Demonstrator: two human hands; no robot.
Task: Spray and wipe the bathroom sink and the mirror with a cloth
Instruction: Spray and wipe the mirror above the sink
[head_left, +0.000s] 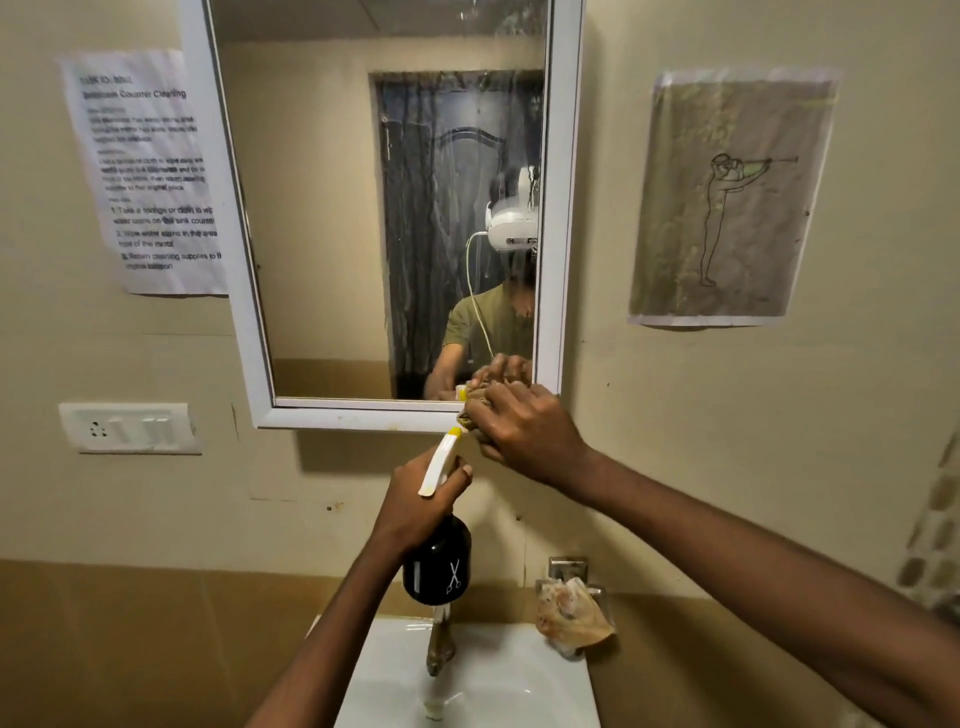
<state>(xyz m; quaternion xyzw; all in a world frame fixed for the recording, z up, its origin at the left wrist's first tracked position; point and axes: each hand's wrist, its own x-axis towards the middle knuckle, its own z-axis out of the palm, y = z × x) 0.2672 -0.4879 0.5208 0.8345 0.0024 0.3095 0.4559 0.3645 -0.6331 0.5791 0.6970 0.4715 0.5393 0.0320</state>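
A white-framed mirror (332, 218) hangs on the wall, its glass streaked with drips. My right hand (524, 431) grips a crumpled brownish cloth (470, 415) at the mirror's bottom right corner, against the frame. My left hand (415, 506) grips the neck of a black spray bottle (439, 566) with a white trigger head and yellow nozzle, held upright below the mirror, nozzle pointing up toward the cloth. The white sink (519, 686) lies below, with a tarnished tap (440, 647) over it.
A wall soap holder (574, 613) with a crumpled wrapper sits right of the tap. A switch and socket plate (130, 428) is left of the mirror. A printed sheet (150, 176) and a drawing (727, 197) are taped on the wall.
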